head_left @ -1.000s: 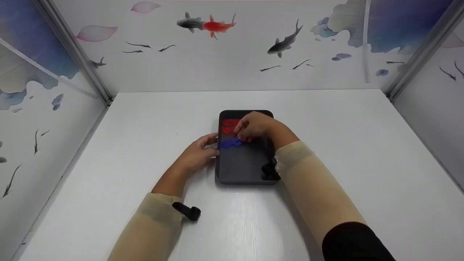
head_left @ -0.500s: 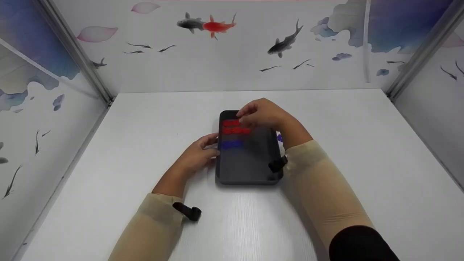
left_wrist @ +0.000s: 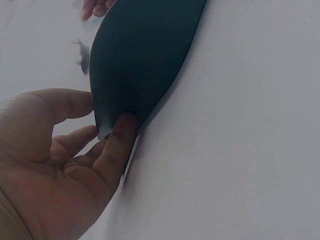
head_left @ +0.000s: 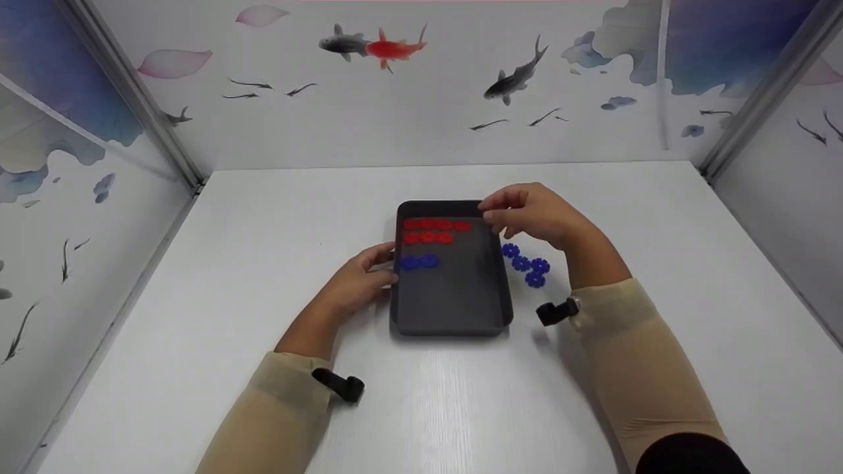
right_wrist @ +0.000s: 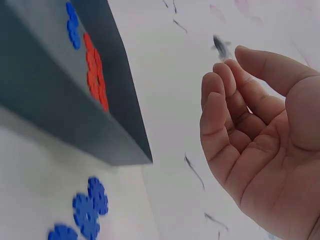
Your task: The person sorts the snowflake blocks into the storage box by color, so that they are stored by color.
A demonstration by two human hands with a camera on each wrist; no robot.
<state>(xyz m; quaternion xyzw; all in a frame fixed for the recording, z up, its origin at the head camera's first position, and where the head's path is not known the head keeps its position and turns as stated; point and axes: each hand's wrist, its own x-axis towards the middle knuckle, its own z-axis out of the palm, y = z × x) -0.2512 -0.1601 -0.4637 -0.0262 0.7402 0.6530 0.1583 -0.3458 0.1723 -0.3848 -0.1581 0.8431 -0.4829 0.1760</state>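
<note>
Overhead, the dark grey rectangular plastic tray [head_left: 451, 296] sits mid-table on the white table [head_left: 197, 263], holding two rows of red flower-shaped discs [head_left: 435, 230] and a few blue flower-shaped discs [head_left: 419, 262] below them. More loose blue discs [head_left: 525, 264] lie just beside its right wall. The left hand [head_left: 359, 280] touches the tray's left wall with relaxed fingers. The right hand [head_left: 537, 214] hovers over the tray's far right corner, loosely curled, holding nothing.

Left wrist: fingers [left_wrist: 117, 142] press the tray's wall [left_wrist: 140, 60].

Right wrist: the palm [right_wrist: 260, 145] is empty, with the loose discs [right_wrist: 87, 210] below.
</note>
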